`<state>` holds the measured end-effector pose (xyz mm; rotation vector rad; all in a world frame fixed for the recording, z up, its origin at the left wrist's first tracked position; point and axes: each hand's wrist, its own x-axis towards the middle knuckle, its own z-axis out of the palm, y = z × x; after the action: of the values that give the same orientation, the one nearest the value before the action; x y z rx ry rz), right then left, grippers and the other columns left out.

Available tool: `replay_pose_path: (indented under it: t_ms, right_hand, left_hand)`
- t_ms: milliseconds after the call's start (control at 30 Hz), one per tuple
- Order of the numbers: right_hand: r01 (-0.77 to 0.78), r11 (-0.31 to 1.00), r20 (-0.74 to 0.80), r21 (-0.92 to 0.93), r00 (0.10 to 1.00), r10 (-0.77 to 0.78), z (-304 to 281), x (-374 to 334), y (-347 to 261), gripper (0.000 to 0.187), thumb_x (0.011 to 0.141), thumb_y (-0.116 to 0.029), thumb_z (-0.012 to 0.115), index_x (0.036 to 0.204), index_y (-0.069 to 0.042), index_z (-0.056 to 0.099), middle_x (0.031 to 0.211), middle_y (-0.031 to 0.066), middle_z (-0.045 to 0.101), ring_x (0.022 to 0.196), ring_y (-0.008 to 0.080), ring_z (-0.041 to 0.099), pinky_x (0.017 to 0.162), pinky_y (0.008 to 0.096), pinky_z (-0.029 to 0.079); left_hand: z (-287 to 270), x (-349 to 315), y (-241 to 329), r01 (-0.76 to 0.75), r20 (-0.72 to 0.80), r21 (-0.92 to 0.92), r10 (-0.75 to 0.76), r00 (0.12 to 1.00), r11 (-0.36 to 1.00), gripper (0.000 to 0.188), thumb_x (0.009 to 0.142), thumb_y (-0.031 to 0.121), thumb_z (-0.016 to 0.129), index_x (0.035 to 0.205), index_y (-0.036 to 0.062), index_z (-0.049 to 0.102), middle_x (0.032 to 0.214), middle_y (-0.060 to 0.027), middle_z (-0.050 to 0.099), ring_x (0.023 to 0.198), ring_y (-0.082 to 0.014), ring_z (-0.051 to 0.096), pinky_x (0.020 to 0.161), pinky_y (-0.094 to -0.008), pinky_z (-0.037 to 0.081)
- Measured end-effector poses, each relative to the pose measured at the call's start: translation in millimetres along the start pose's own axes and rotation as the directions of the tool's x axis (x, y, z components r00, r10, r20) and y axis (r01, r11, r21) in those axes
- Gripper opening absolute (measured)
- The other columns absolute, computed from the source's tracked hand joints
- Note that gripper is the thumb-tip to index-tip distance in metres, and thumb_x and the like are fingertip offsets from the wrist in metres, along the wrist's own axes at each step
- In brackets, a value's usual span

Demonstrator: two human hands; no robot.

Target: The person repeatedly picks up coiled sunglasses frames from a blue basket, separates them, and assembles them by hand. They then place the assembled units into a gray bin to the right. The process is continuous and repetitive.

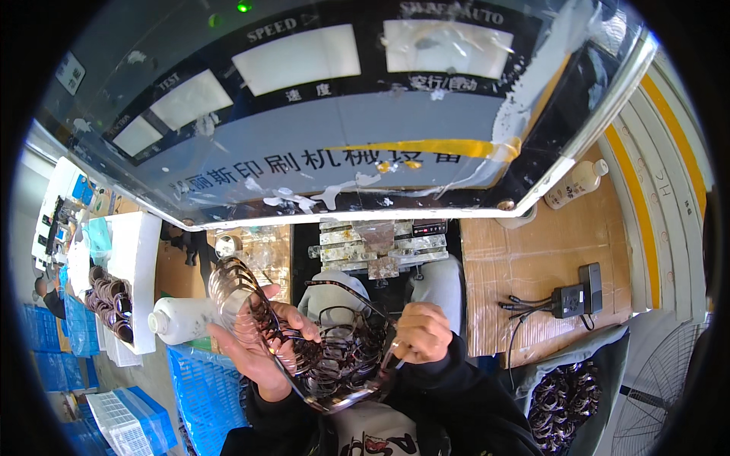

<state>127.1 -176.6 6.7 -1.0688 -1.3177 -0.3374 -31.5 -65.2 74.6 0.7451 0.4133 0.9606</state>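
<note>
In both hands (262, 346) (423, 331) — eyeglass frames (334, 357)

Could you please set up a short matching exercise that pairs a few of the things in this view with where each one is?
Things:
1. stack of eyeglass frames
2. white bottle
3. black power adapter
4. blue crate

Places:
A. on the cardboard at the right, with cables running from it
B. held between the left hand and the right hand
C. low at the left, beneath the left hand
D. lying on its side just left of the left hand

Pairs: 1-B, 2-D, 3-A, 4-C
</note>
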Motion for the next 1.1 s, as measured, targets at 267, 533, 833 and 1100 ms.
replay_pose_path:
  t_ms: [267, 533, 833, 1100]
  right_hand:
    - [-0.138, 0.981, 0.096, 0.137, 0.987, 0.126, 43.6, -8.7, -20.4, 0.047, 0.059, 0.007, 0.059, 0.106, 0.002, 0.058, 0.07, 0.0088, 0.055, 0.052, 0.0206, 0.054, 0.044, 0.0306, 0.044]
    - [-0.312, 0.945, 0.307, -0.099, 0.894, 0.327, 25.9, 5.1, -16.8, 0.024, 0.07, 0.003, 0.061, 0.093, -0.006, 0.065, 0.084, 0.0068, 0.058, 0.059, 0.0195, 0.059, 0.049, 0.0281, 0.049]
    - [-0.429, 0.813, 0.479, -0.393, 0.659, 0.58, 5.7, -29.4, 9.9, 0.012, 0.074, -0.008, 0.066, 0.085, -0.007, 0.062, 0.084, 0.0023, 0.058, 0.075, 0.0239, 0.058, 0.06, 0.0348, 0.047]
    - [-0.448, 0.814, 0.434, -0.37, 0.691, 0.578, 8.9, -28.4, 18.0, 0.011, 0.071, -0.006, 0.067, 0.082, -0.006, 0.063, 0.079, 0.0024, 0.06, 0.072, 0.0237, 0.056, 0.059, 0.0335, 0.046]
  left_hand:
    - [8.2, -5.8, -23.0, -0.579, 0.454, 0.463, 0.381, 0.805, 0.671, 0.081, 0.074, 0.049, 0.061, 0.128, -0.0018, 0.029, 0.085, -0.0153, 0.056, 0.07, -0.0252, 0.057, 0.063, -0.0405, 0.052]
    - [-1.3, -10.2, -8.9, -0.385, 0.266, 0.543, 0.282, 0.922, 0.747, 0.059, 0.08, 0.014, 0.065, 0.126, 0.0011, 0.029, 0.08, -0.0047, 0.048, 0.072, -0.0185, 0.053, 0.067, -0.0375, 0.049]
    - [-21.1, -6.2, 3.4, -0.327, 0.106, 0.484, 0.317, 0.943, 0.811, 0.055, 0.082, 0.009, 0.061, 0.127, 0.0047, 0.03, 0.078, -0.0055, 0.047, 0.072, -0.0179, 0.05, 0.068, -0.0368, 0.049]
    - [-20.8, -7.7, 1.8, -0.294, 0.082, 0.485, 0.292, 0.953, 0.824, 0.053, 0.082, 0.005, 0.058, 0.127, 0.0048, 0.031, 0.078, -0.0061, 0.047, 0.072, -0.0179, 0.05, 0.068, -0.0368, 0.049]
